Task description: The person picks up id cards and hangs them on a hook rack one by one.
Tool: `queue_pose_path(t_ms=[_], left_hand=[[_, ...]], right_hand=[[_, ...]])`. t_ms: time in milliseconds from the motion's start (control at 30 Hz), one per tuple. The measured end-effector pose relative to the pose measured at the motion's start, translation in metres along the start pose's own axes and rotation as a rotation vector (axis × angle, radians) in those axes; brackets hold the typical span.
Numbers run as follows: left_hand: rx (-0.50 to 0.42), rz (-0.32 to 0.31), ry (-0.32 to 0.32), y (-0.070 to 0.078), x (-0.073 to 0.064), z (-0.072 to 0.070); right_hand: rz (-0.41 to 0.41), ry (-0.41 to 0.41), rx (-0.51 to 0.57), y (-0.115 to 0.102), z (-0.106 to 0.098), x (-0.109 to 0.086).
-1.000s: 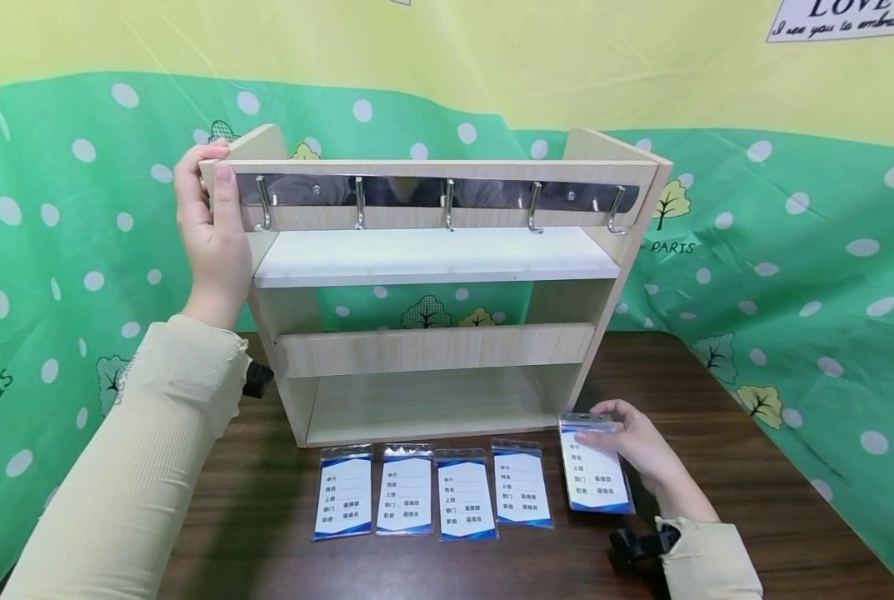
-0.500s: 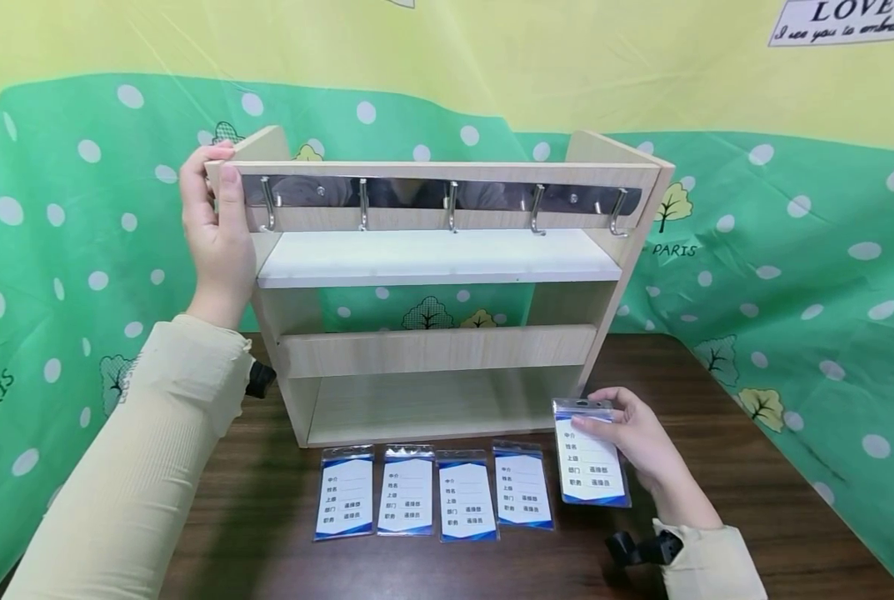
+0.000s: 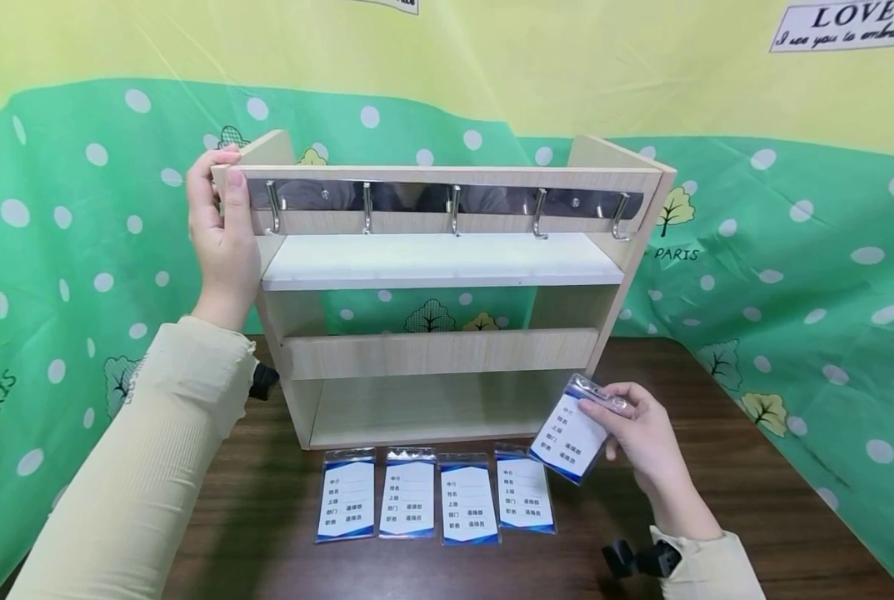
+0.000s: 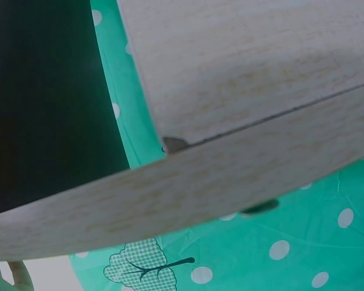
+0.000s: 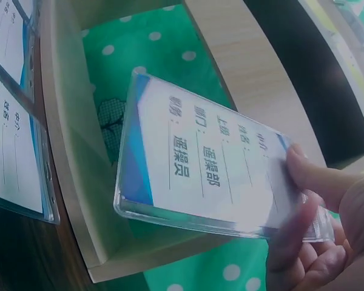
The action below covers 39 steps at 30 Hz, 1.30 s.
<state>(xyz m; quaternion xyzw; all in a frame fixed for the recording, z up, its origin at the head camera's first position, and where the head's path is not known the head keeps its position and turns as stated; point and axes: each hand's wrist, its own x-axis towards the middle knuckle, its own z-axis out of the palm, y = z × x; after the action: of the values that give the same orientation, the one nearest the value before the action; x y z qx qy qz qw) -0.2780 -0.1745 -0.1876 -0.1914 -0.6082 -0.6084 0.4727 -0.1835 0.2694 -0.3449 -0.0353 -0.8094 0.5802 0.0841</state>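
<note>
My left hand (image 3: 223, 237) grips the upper left corner of a pale wooden shelf rack (image 3: 439, 354), thumb in front and fingers behind. A metal strip with several hooks (image 3: 456, 208) runs along the rack's top board. Between thumb and fingers of my right hand (image 3: 645, 429) is a badge holder (image 3: 570, 433) with a white and blue card inside, pinched near its top end. It is tilted, above the table in front of the rack's lower right corner. In the right wrist view the held badge holder (image 5: 200, 157) shows its printed face and clear plastic edges.
Several like badge holders (image 3: 405, 496) lie in a row on the dark wooden table (image 3: 267, 517) before the rack. A white shelf (image 3: 442, 260) sits below the hooks. Green and yellow printed cloth (image 3: 784, 250) hangs behind and at the sides.
My right hand has raised the badge holder from beside the row, up and slightly left, and it has turned from nearly upright to slanted. My left hand keeps its grip on the rack.
</note>
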Motion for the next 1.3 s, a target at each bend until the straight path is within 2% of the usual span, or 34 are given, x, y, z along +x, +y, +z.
queue_pose_path(t_ms=[100,267,533,967,1300], left_hand=[[0.007,0.0,0.002,0.002,0.0,0.0],[0.029,0.016,-0.004,0.005,-0.003,-0.001],[0.002,0.031,-0.022,0.004,-0.003,-0.001],[-0.022,0.04,-0.039,0.003,-0.003,0.001],[0.009,0.045,-0.039,0.002,-0.002,-0.003]], right_hand=[[-0.027,0.023,-0.006,-0.001,0.002,-0.001],[-0.014,0.058,-0.045,-0.002,0.004,-0.002],[-0.034,0.049,-0.037,-0.007,0.008,-0.008],[-0.21,0.042,-0.036,-0.027,0.008,-0.014],[-0.261,0.016,-0.064,-0.041,-0.001,-0.006]])
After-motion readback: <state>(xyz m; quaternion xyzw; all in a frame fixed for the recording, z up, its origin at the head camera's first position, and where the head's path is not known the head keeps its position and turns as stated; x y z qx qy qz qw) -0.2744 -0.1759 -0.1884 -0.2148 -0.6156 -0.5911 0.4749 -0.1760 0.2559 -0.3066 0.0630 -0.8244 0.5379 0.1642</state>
